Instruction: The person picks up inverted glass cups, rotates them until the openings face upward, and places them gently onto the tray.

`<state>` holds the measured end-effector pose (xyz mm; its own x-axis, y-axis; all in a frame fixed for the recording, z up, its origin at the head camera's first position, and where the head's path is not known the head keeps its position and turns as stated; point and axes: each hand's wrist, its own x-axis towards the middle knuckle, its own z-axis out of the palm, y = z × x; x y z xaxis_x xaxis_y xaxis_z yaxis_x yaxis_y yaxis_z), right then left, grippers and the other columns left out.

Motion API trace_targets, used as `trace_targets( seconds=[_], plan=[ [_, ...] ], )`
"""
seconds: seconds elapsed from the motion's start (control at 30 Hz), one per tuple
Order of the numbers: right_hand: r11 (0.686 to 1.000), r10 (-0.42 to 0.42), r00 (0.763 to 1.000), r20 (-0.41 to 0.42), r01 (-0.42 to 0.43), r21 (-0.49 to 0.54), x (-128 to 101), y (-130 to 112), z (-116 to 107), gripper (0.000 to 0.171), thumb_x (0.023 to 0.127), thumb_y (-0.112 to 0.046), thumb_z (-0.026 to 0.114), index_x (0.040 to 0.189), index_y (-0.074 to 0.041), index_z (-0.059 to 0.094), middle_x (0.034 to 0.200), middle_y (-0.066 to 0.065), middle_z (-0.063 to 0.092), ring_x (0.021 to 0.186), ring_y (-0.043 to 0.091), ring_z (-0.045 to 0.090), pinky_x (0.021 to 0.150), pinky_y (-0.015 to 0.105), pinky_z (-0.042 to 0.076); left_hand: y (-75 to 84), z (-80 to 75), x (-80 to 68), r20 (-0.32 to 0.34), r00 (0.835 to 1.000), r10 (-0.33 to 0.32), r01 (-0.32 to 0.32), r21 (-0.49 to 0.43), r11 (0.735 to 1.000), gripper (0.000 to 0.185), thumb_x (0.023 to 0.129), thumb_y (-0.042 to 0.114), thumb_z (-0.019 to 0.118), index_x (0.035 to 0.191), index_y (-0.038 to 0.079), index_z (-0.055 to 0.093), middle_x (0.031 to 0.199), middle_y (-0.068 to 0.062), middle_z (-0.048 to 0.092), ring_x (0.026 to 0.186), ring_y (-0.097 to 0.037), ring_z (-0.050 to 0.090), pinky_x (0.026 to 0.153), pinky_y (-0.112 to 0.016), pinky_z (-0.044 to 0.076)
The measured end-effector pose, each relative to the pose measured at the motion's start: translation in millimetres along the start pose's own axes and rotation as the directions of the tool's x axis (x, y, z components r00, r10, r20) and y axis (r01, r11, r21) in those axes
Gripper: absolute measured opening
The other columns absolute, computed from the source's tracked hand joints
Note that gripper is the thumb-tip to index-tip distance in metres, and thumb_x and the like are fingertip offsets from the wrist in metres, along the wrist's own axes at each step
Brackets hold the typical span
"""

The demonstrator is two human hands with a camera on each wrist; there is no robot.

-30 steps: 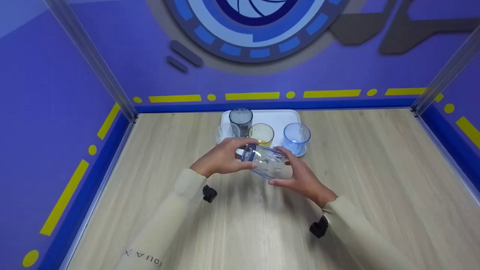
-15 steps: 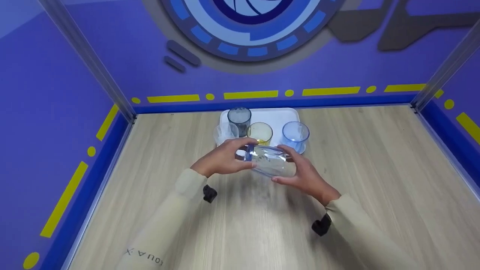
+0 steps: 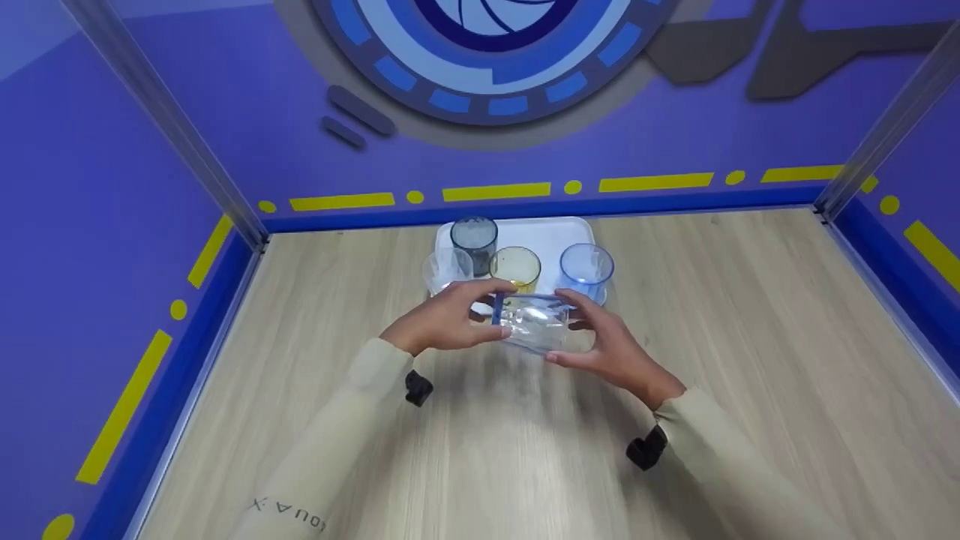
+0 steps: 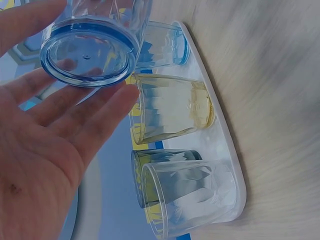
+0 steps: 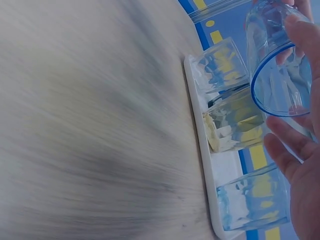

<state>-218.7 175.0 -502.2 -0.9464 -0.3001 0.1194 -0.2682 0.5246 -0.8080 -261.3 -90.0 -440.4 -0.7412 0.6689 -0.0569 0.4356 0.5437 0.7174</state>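
A clear, blue-tinted drinking glass (image 3: 534,324) is held sideways over the table, in front of a white tray. My left hand (image 3: 459,319) grips its base end between thumb and fingers; the thick blue base (image 4: 90,57) shows in the left wrist view. At the mouth end, my right hand (image 3: 611,346) holds it with thumb and fingers at the sides. The open blue rim (image 5: 257,80) faces that palm in the right wrist view. Just beyond the hands stand a yellow glass (image 3: 516,264) and a blue glass (image 3: 587,270), both upright.
The white tray (image 3: 547,231) lies near the back wall. On its left side are a dark grey glass (image 3: 474,240) and a colourless glass (image 3: 448,270). Purple panels (image 3: 135,225) enclose the wooden table (image 3: 480,465) at the back and sides.
The glass has turned slightly between the hands and now appears more side-on. The right hand has shifted a little to the right. The glasses on the tray stand as before.
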Motion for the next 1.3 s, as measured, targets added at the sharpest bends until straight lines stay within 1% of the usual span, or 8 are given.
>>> trace_targets(
  seconds=[0.2,0.4,0.5,0.63,0.8,0.97,1.13,1.3],
  plan=[
    [1.000,-0.028,1.000,-0.011,0.028,0.006,0,-2,-5,0.083,0.073,-0.043,0.082,0.143,-0.028,0.041,0.137,0.003,0.054,0.110,0.022,0.059,0.098,0.047,0.051,3.5,-0.2,1.4,0.006,1.000,0.028,-0.028,0.041,0.999,0.063,0.085,0.033,0.073,0.141,0.027,0.046,0.138,0.006,0.053,0.120,-0.014,0.055,0.098,-0.035,0.052],
    [1.000,-0.019,1.000,-0.003,0.019,0.003,-2,-4,-5,0.082,0.074,-0.045,0.081,0.143,-0.025,0.042,0.136,0.002,0.054,0.110,0.020,0.059,0.098,0.046,0.051,4.1,3.1,2.7,0.009,1.000,0.021,-0.022,0.096,0.995,0.070,0.081,0.035,0.077,0.142,0.032,0.044,0.140,0.006,0.052,0.121,-0.012,0.051,0.101,-0.037,0.050],
    [1.000,-0.009,1.000,0.004,0.009,0.004,-2,-5,-6,0.081,0.074,-0.047,0.080,0.142,-0.025,0.042,0.135,0.002,0.054,0.110,0.020,0.059,0.099,0.046,0.050,3.9,4.4,3.2,0.008,0.999,0.036,-0.037,0.119,0.992,0.072,0.080,0.036,0.077,0.143,0.032,0.044,0.142,0.006,0.051,0.124,-0.011,0.050,0.106,-0.038,0.046],
    [1.000,-0.022,1.000,0.000,0.022,-0.002,-1,-6,-7,0.080,0.075,-0.045,0.081,0.142,-0.023,0.043,0.134,0.002,0.055,0.110,0.024,0.059,0.098,0.047,0.051,4.5,4.8,4.4,0.000,0.998,0.061,-0.061,0.145,0.988,0.073,0.079,0.040,0.078,0.143,0.032,0.044,0.142,0.007,0.051,0.126,-0.011,0.049,0.111,-0.039,0.040],
    [0.999,-0.028,1.000,0.002,0.028,-0.020,-1,-6,-8,0.081,0.074,-0.046,0.081,0.142,-0.022,0.043,0.133,0.003,0.055,0.110,0.025,0.059,0.098,0.050,0.050,7.3,4.7,6.4,0.005,0.996,0.090,-0.090,0.156,0.984,0.074,0.079,0.044,0.076,0.144,0.028,0.044,0.143,0.004,0.052,0.132,-0.014,0.047,0.113,-0.041,0.036],
    [0.997,-0.054,0.999,0.005,0.055,-0.047,-1,-8,-7,0.082,0.074,-0.047,0.080,0.143,-0.022,0.043,0.133,0.002,0.056,0.109,0.021,0.060,0.097,0.047,0.051,11.3,5.2,8.8,0.017,0.993,0.116,-0.117,0.158,0.980,0.076,0.078,0.046,0.077,0.144,0.025,0.044,0.139,0.000,0.055,0.126,-0.016,0.052,0.110,-0.040,0.041],
    [0.996,-0.071,0.997,0.003,0.071,-0.054,-2,-8,-6,0.082,0.075,-0.044,0.081,0.143,-0.020,0.044,0.133,0.004,0.056,0.108,0.020,0.060,0.096,0.046,0.052,14.9,7.7,11.9,0.038,0.995,0.096,-0.101,0.156,0.983,0.079,0.076,0.049,0.078,0.144,0.028,0.043,0.138,0.002,0.055,0.123,-0.017,0.053,0.107,-0.041,0.044],
    [0.995,-0.082,0.997,0.012,0.082,-0.050,-3,-9,-5,0.081,0.076,-0.039,0.082,0.144,-0.018,0.043,0.133,0.005,0.056,0.107,0.019,0.059,0.095,0.048,0.052,16.3,10.8,14.3,0.058,0.995,0.080,-0.088,0.144,0.986,0.082,0.075,0.047,0.079,0.144,0.026,0.043,0.140,0.003,0.054,0.124,-0.016,0.052,0.107,-0.042,0.043]
  ],
)
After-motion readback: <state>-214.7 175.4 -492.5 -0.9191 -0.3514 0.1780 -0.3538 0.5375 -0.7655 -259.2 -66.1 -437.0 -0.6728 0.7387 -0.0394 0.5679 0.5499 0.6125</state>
